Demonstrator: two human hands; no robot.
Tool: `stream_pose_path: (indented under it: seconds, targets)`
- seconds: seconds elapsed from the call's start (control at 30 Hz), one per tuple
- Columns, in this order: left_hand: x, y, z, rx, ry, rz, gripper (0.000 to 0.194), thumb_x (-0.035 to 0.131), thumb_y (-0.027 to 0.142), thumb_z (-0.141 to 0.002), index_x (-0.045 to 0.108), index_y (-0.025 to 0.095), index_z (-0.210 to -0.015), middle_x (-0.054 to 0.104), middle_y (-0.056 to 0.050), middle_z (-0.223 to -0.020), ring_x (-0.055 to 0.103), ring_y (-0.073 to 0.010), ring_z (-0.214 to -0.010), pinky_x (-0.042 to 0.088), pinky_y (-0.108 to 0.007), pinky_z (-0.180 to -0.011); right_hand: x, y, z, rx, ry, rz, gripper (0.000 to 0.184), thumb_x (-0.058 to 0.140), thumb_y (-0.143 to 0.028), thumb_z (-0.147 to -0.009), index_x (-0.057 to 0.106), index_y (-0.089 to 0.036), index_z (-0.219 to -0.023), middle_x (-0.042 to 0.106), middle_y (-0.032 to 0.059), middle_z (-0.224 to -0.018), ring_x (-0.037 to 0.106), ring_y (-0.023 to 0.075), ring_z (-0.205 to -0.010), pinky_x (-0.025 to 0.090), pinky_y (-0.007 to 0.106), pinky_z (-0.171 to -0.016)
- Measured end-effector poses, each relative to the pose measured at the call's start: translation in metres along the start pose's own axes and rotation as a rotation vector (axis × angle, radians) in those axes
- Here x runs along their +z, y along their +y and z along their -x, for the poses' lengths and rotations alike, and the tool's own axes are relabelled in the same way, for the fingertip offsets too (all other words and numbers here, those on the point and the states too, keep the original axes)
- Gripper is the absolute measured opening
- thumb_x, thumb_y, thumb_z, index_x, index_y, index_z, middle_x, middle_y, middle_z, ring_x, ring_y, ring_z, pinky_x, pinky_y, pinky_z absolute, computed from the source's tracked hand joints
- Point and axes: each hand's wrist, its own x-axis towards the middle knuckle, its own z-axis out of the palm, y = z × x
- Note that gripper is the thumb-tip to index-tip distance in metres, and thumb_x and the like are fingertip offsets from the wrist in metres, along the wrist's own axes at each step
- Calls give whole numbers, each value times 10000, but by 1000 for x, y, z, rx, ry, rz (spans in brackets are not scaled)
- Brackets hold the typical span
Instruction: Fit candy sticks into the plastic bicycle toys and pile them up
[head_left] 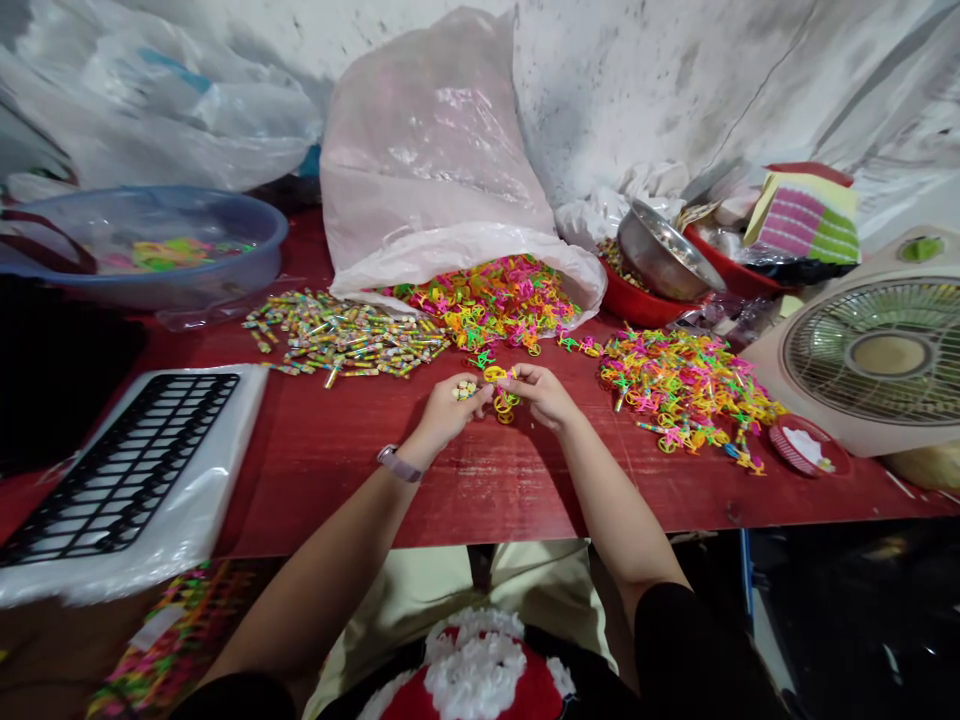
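Note:
My left hand (pixel 448 408) is closed around a bunch of small printed tubes (pixel 465 390), their pale ends showing. Its thumb and fingertip also meet the yellow plastic toy (pixel 495 374), which has round, wheel-like parts. From the other side, my right hand (pixel 546 398) pinches that toy. Another yellow wheel-shaped part (pixel 506 408) hangs or lies just below; whether it belongs to the same toy I cannot tell. Behind my left hand lies a pile of printed tubes (pixel 352 335). Beyond both hands, bright plastic toys (pixel 502 300) spill from a large white sack (pixel 435 150).
To the right, a heap of assembled-looking coloured toys (pixel 675 385) lies beside a small red basket (pixel 806 440) and a box fan (pixel 892 350). Leftward are a blue basin (pixel 255 250) and black plastic racks (pixel 142 450) on clear bags. A metal bowl (pixel 667 250) tilts at the back.

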Motion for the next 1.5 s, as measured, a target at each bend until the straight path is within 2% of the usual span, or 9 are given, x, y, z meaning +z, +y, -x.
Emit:
stream_pose_path:
  seconds: [0.1, 0.23, 0.43, 0.53, 0.73, 0.9, 1.03, 1.3, 1.5]
  targets:
    - [0, 5, 1, -14, 21, 13, 533, 900, 549, -623, 665, 142, -875, 699, -29, -671, 546, -96, -485, 357, -209, -426, -1, 1, -1, 5, 13, -71, 375, 956, -414, -621, 735, -182, -814, 743, 3, -797, 655, 134, -728, 527, 265, -741]
    - [0, 9, 3, -27, -20, 13, 527, 910, 537, -612, 672, 144, -872, 745, -66, -728, 540, -96, -494, 349, -210, -425, -6, 4, -3, -3, 28, -64, 360, 934, -423, -669, 729, -190, -852, 731, -3, -825, 643, 123, -728, 510, 258, -722]
    - [2, 5, 1, -57, 30, -11, 528, 905, 559, -608, 690, 146, -857, 741, -64, -716, 523, -93, -499, 339, -211, -434, -3, 22, -15, -178, 151, 26, 426, 921, -525, -657, 700, -202, -828, 671, -31, -752, 569, 111, -703, 455, 241, -696]
    - [1, 4, 0, -62, 56, 7, 540, 919, 568, -580, 673, 152, -822, 733, -54, -703, 510, -91, -490, 335, -216, -436, 2, 28, -17, -139, 139, -27, 460, 918, -561, -645, 693, -201, -823, 664, -35, -730, 556, 107, -663, 446, 238, -663]
    - [0, 8, 3, -58, -39, 9, 527, 878, 614, -637, 675, 145, -767, 729, -70, -708, 500, -90, -485, 313, -228, -431, 6, 24, -11, -101, 86, -86, 470, 930, -538, -635, 707, -198, -871, 717, -4, -822, 608, 124, -711, 491, 252, -707]
    - [3, 5, 4, -4, -57, -36, 471, 850, 588, -691, 682, 151, -731, 723, -68, -691, 503, -95, -480, 346, -238, -450, 14, 31, -10, -109, 114, -68, 494, 877, -611, -667, 645, -212, -844, 652, -23, -751, 545, 119, -632, 457, 256, -632]
    - [1, -5, 2, 40, -2, -108, 430, 823, 560, -729, 673, 158, -697, 696, -53, -619, 489, -99, -449, 352, -236, -453, 18, 38, -12, -176, 261, 120, 454, 804, -612, -734, 562, -233, -799, 604, -28, -733, 509, 134, -663, 416, 255, -636]
    - [1, -8, 4, 89, 109, -319, 343, 761, 471, -786, 661, 171, -654, 602, -5, -493, 516, -122, -442, 370, -238, -477, 24, 41, -12, -294, 458, 628, 154, 577, -340, -917, 492, -242, -834, 550, -2, -791, 509, 190, -781, 414, 313, -755]
    - [7, -9, 5, 81, 141, -309, 345, 750, 485, -802, 640, 181, -681, 608, -3, -487, 534, -133, -435, 372, -242, -469, 36, 47, -6, -405, 528, 750, 118, 505, -315, -960, 460, -243, -878, 554, 43, -910, 517, 219, -896, 432, 362, -869]
